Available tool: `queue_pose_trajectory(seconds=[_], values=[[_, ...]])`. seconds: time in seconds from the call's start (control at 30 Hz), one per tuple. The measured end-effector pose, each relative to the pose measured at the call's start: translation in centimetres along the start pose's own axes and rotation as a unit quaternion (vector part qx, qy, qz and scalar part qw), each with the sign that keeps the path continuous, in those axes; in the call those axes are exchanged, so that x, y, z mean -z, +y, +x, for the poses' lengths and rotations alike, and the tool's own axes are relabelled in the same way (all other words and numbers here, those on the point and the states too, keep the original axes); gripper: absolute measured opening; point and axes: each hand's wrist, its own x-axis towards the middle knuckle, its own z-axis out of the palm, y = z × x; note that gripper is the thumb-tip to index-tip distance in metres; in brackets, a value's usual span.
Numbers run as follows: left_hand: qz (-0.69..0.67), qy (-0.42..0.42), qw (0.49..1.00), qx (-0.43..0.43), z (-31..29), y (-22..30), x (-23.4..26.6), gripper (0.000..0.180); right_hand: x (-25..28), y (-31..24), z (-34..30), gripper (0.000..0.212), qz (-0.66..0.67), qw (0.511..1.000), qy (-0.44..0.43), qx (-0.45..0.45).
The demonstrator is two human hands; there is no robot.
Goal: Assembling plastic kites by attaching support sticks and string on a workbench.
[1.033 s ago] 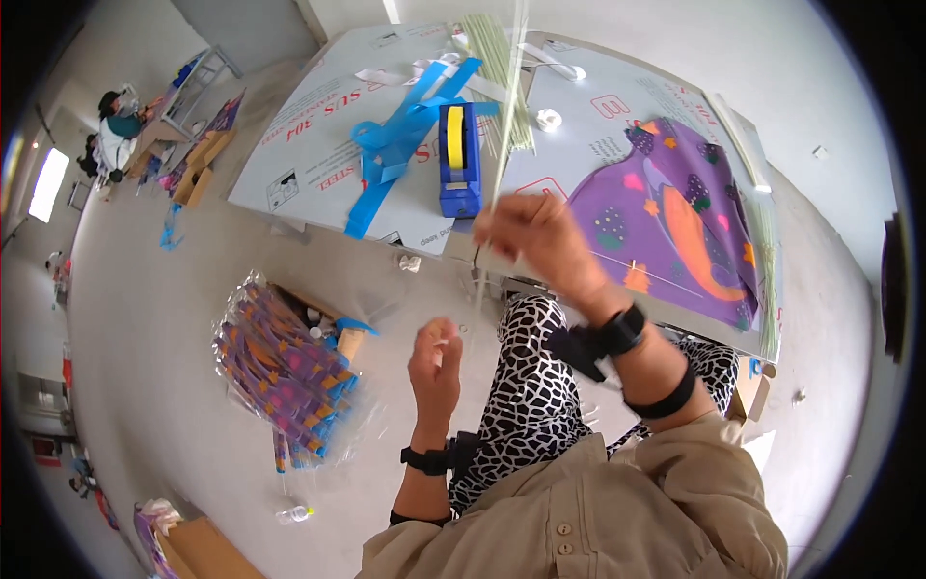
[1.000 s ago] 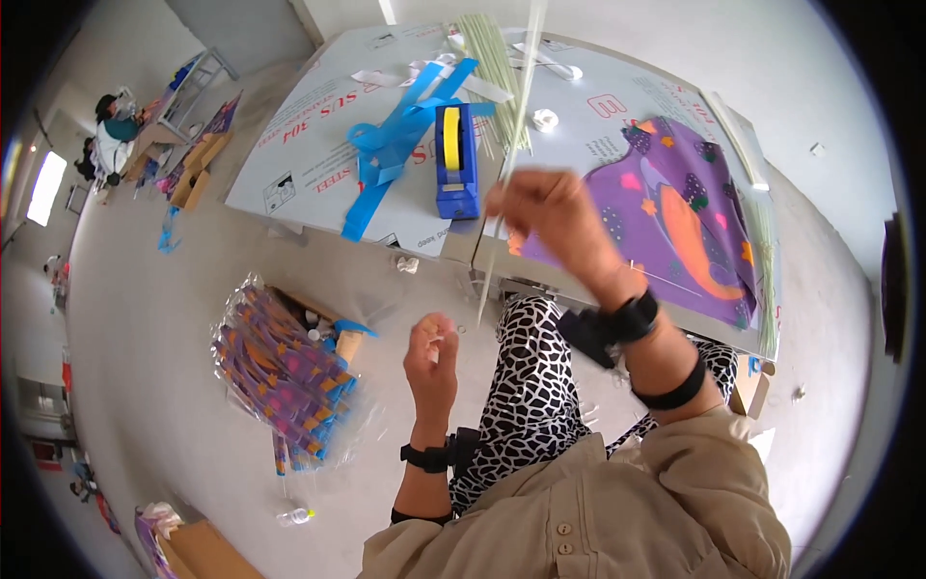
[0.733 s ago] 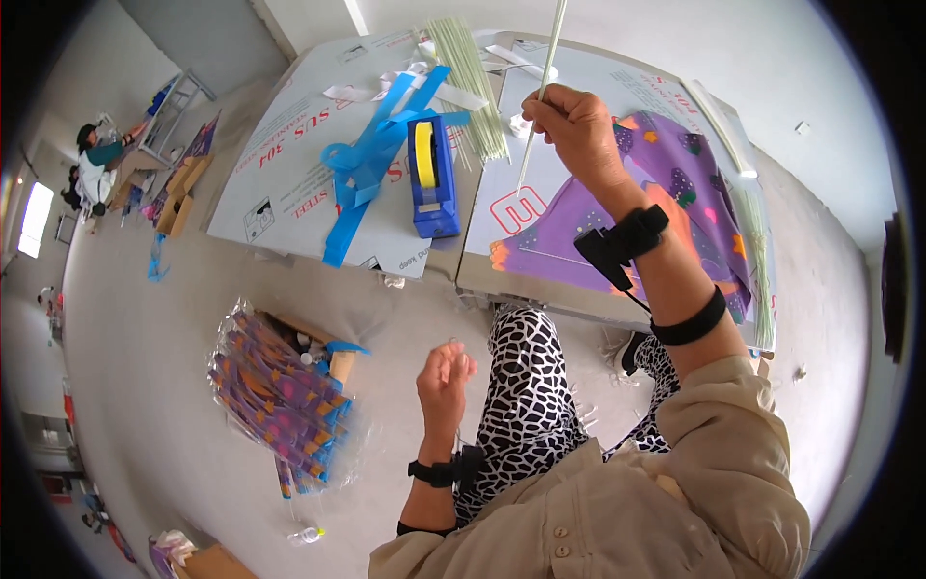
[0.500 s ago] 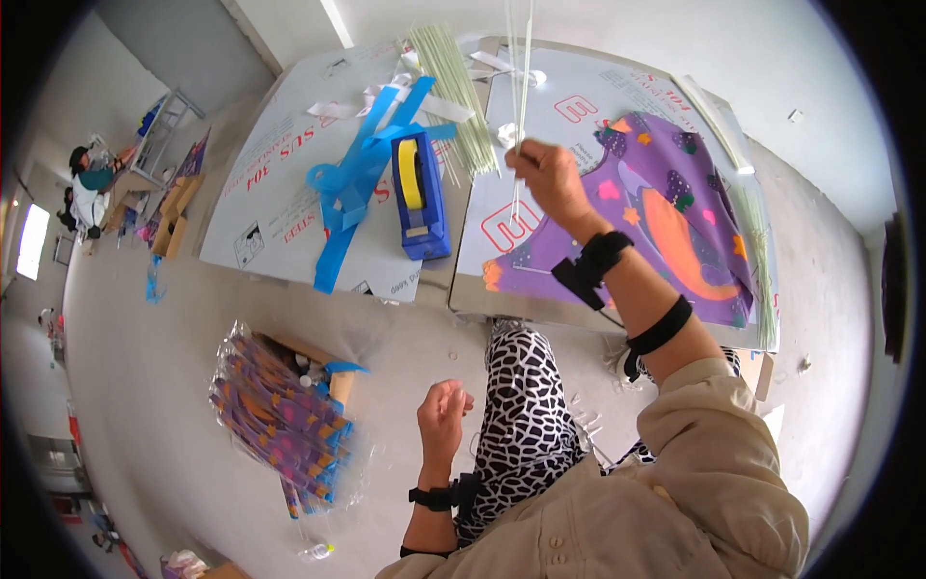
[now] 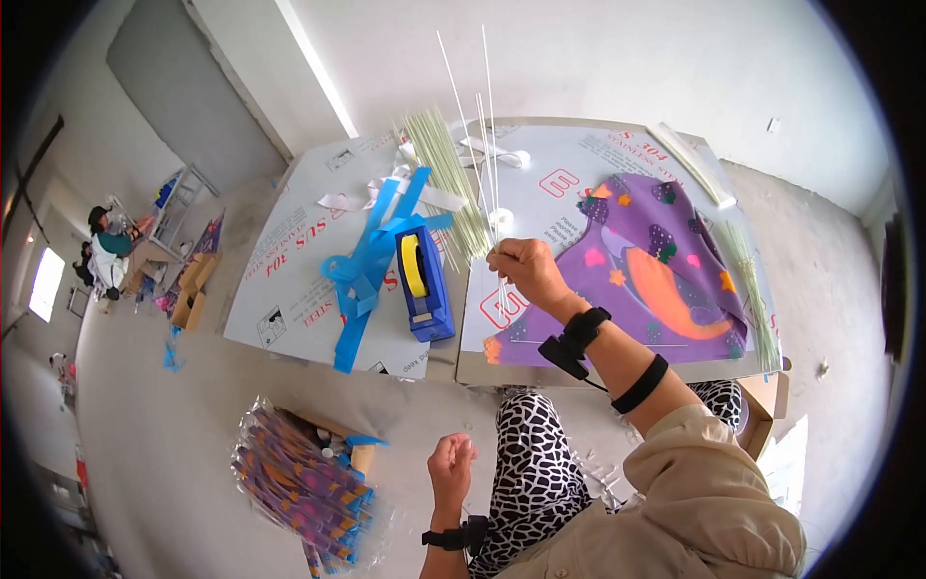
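Observation:
My right hand [image 5: 529, 273] is closed in a pinch round a few thin pale rods [image 5: 487, 159]. They stand almost upright over the table and fan apart toward their tops, with their lower ends poking out below the fingers. Beside that hand lies a purple fabric piece [image 5: 603, 280] printed with an orange moon, stars and dark shapes. One more thin rod [image 5: 617, 344] rests along its near edge. My left hand [image 5: 451, 468] hangs low beside my patterned trouser leg, fingers curled in, with nothing visible in it.
A blue tape dispenser [image 5: 432, 307] with yellow tape, blue ribbon [image 5: 352, 280] and a bundle of pale rods [image 5: 446, 174] lie on the table. More rods [image 5: 748, 289] lie at its right edge. Wrapped printed pieces [image 5: 299, 482] sit on the floor. A person [image 5: 111, 246] sits far left.
The table and floor appear lower in the picture as the view has tilted up. The rods in my right hand have spread further apart at the top. My left hand stays low and curled.

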Motion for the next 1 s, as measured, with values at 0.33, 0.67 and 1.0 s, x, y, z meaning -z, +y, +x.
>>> queue_pose_trajectory(seconds=[0.33, 0.67, 1.0], values=[[-0.023, 0.019, 0.981, -0.191, 2.4, 11.1, -1.1, 0.011, 2.7, -10.5, -9.5, 0.022, 0.14, 0.976, -0.144, -0.088], [-0.183, -0.093, 0.958, -0.198, 1.2, 21.1, -7.3, 0.015, 5.3, -12.9, -20.0, 0.015, 0.268, 0.919, -0.247, -0.151], [-0.228, -0.11, 0.952, -0.171, -2.2, 20.1, -9.9, 0.016, 6.6, -12.3, -25.2, 0.014, 0.269, 0.911, -0.266, -0.164]])
